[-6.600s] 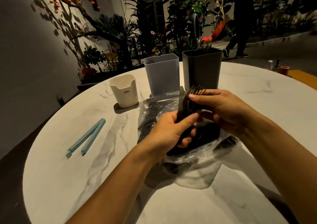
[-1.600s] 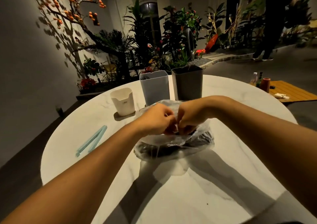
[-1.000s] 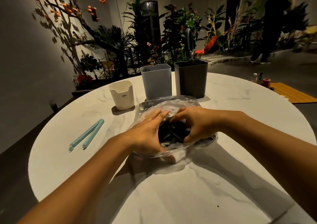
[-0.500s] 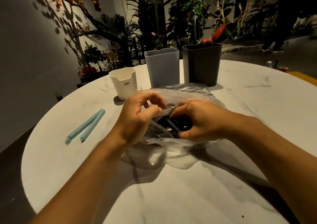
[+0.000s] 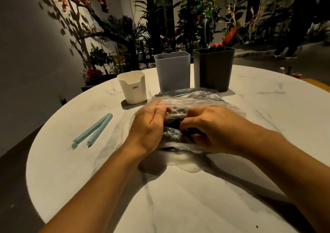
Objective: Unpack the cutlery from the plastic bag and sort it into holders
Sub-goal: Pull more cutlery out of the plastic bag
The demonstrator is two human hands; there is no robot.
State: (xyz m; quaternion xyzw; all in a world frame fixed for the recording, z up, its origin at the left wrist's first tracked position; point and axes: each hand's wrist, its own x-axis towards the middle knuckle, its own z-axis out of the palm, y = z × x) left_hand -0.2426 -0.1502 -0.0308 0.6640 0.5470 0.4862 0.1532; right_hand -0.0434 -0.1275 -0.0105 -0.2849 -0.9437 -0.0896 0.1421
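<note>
I see three holders (image 5: pixel 172 71), one plastic bag (image 5: pixel 194 99); my left hand (image 5: pixel 149 128) and right hand (image 5: pixel 212 127) both pinch it.

cutlery (image 5: pixel 175 124) dark, mostly hidden inside plastic bag (image 5: pixel 192 99), left fingers (image 5: pixel 160 110) motion-blurred

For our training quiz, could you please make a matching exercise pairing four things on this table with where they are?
Things:
1. white holder
2. dark grey holder
3. blue clip
4. plastic bag

Places:
A. under both hands
B. leftmost of the three holders
C. lying alone, left of the hands
D. rightmost of the three holders

Pairs: 1-B, 2-D, 3-C, 4-A
</note>
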